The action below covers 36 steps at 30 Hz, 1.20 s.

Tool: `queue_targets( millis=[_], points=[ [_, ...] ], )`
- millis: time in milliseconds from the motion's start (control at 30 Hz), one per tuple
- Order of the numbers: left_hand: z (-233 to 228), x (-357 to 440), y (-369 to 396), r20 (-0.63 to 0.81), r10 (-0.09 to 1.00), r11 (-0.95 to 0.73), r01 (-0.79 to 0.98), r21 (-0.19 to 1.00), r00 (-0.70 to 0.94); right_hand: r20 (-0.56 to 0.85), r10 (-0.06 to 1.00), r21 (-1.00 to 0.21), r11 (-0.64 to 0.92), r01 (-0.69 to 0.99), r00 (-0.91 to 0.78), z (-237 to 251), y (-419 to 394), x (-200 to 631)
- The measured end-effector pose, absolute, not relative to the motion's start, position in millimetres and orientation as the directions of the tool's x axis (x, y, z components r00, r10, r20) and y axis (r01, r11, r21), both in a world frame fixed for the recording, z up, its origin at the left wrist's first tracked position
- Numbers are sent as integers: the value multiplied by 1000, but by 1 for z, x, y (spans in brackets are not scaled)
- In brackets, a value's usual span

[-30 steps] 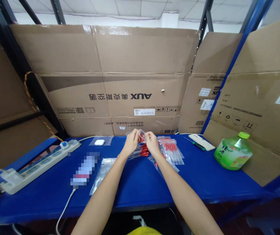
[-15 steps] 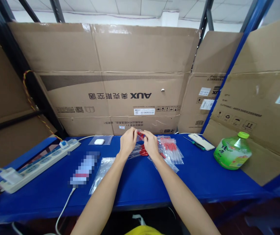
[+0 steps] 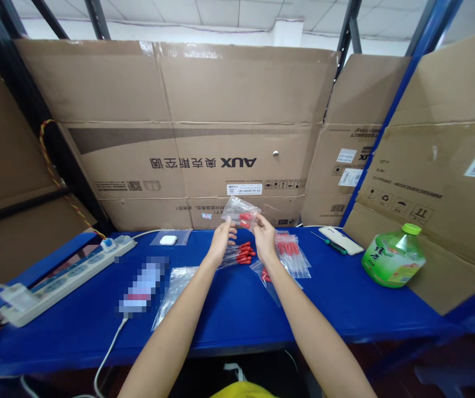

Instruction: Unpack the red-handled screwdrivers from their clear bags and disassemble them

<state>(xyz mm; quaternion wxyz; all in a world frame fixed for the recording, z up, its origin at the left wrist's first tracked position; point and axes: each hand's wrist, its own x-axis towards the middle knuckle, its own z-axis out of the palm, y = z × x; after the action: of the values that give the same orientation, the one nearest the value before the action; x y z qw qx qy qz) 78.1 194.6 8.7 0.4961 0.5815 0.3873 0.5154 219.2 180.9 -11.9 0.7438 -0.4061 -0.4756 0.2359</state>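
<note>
A clear plastic bag (image 3: 237,207) with red-handled pieces inside is held up, tilted, above the back of the table. My right hand (image 3: 265,236) pinches its right side. My left hand (image 3: 221,241) is at the bag's lower left edge, thumb raised and fingers apart; I cannot tell if it touches the plastic. Below and between the hands lies a bunch of loose red-handled pieces (image 3: 244,253) with thin shafts, which look like small screwdrivers. Filled bags (image 3: 290,251) overlap to the right of my right hand, and another filled bag (image 3: 267,276) lies under its wrist.
Flat clear bags (image 3: 175,290) lie by my left forearm, near a blurred phone (image 3: 144,287) on a cable. A power strip (image 3: 71,276) runs along the left. To the right are a green screwdriver (image 3: 337,246), a white phone-shaped object (image 3: 347,241) and a green bottle (image 3: 395,257). Cardboard (image 3: 204,88) walls the back.
My hands have moved apart, the left one opening. The bag, earlier mostly hidden between my fingers, now shows spread out and raised in my right hand.
</note>
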Motion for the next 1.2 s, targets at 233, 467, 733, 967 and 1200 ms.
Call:
queue_targets(
  millis=[233,467,733,967,1200],
  points=[
    [13,75,201,129,980,-38,-488,872,154,541,795,-827,563,1,274,-14,179,211],
    [7,68,210,109,993,-74,-452,889,51,568,758,-823,526,212,321,-15,180,219],
    [5,66,212,104,990,-35,-543,839,96,520,850,-852,523,-21,78,-7,175,217],
    [3,67,213,109,993,-70,-527,847,42,514,858,-858,514,-24,0,-5,168,216],
    [5,77,200,175,980,-112,-450,886,100,580,812,-813,572,106,62,-10,172,220]
  ],
)
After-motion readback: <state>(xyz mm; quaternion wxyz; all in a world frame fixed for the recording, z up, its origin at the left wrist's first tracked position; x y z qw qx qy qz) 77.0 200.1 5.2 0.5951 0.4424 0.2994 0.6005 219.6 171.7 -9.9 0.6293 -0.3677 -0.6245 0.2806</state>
